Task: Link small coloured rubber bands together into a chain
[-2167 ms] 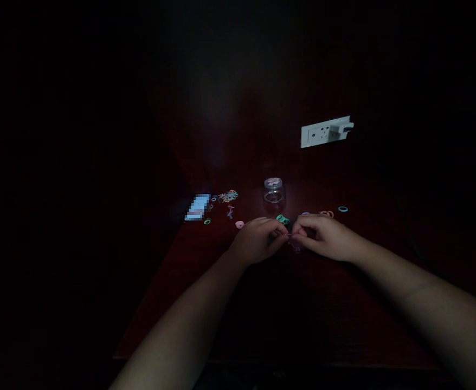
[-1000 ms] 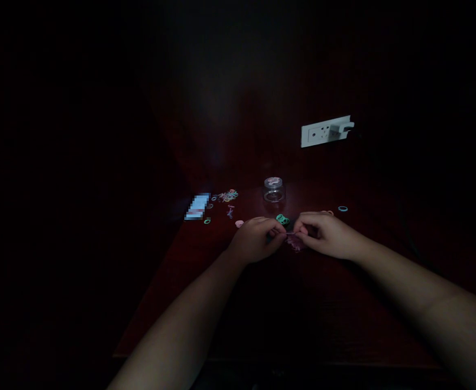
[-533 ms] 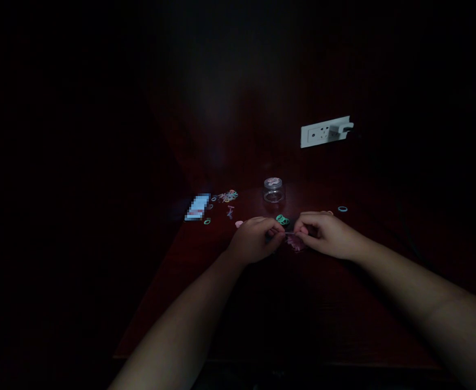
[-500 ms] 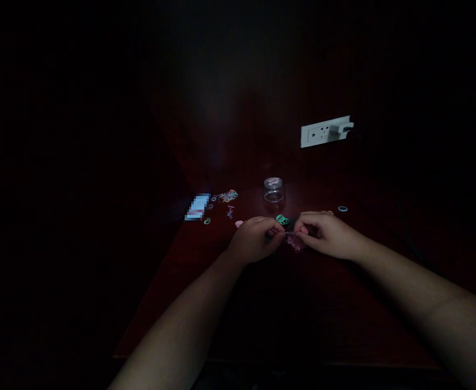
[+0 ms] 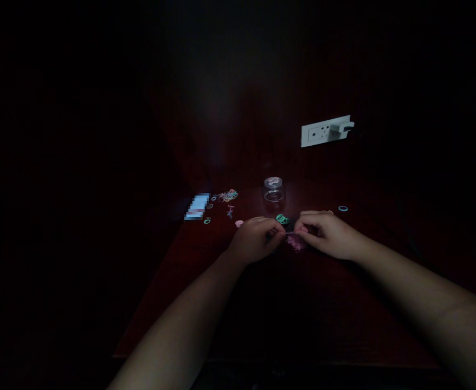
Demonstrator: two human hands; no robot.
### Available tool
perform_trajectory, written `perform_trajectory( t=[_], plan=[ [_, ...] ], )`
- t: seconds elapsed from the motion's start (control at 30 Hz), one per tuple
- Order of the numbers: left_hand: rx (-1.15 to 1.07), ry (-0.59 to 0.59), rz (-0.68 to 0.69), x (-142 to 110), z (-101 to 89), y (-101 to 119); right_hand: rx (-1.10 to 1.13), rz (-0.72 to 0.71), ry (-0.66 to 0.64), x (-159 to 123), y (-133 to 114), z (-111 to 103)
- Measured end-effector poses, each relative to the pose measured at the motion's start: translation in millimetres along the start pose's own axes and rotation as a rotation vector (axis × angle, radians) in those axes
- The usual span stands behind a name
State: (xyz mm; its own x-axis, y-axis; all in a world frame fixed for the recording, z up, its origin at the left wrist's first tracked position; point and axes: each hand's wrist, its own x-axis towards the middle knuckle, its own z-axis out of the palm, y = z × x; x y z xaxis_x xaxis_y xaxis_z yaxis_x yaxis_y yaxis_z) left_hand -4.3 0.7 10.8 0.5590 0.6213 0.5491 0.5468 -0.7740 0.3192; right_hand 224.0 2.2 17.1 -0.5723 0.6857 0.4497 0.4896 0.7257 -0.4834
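Observation:
My left hand (image 5: 256, 239) and my right hand (image 5: 326, 234) face each other low over the table, both pinched closed. Between the fingertips runs a thin pale elastic hair tie (image 5: 289, 233), held at both ends; its detail is too dim to make out. Just below it lies a pinkish-purple heap of small bands (image 5: 296, 243). Several green hair ties (image 5: 282, 219) sit right behind the gap between my hands. A pink round piece (image 5: 239, 223) shows beside the left knuckles, partly covered.
A clear lidded jar (image 5: 273, 190) stands behind the hands. Mixed coloured hair ties (image 5: 228, 195) lie at the back left, near a lit phone (image 5: 198, 206). A blue hair tie (image 5: 342, 208) is at right. A wall socket (image 5: 325, 131) holds a plug. The dark red table (image 5: 303, 309) has its edge in front.
The hands keep almost the same place and the same pinch. The strand between them shows slightly shorter, and the gap looks a little narrower.

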Motion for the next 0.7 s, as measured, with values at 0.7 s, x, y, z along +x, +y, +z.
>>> perform_trajectory(
  t=[0.7],
  plan=[
    [0.01,0.001,0.029,1.1,-0.4,1.6,0.016,-0.037,0.018,0.8,-1.4,1.6]
  ],
)
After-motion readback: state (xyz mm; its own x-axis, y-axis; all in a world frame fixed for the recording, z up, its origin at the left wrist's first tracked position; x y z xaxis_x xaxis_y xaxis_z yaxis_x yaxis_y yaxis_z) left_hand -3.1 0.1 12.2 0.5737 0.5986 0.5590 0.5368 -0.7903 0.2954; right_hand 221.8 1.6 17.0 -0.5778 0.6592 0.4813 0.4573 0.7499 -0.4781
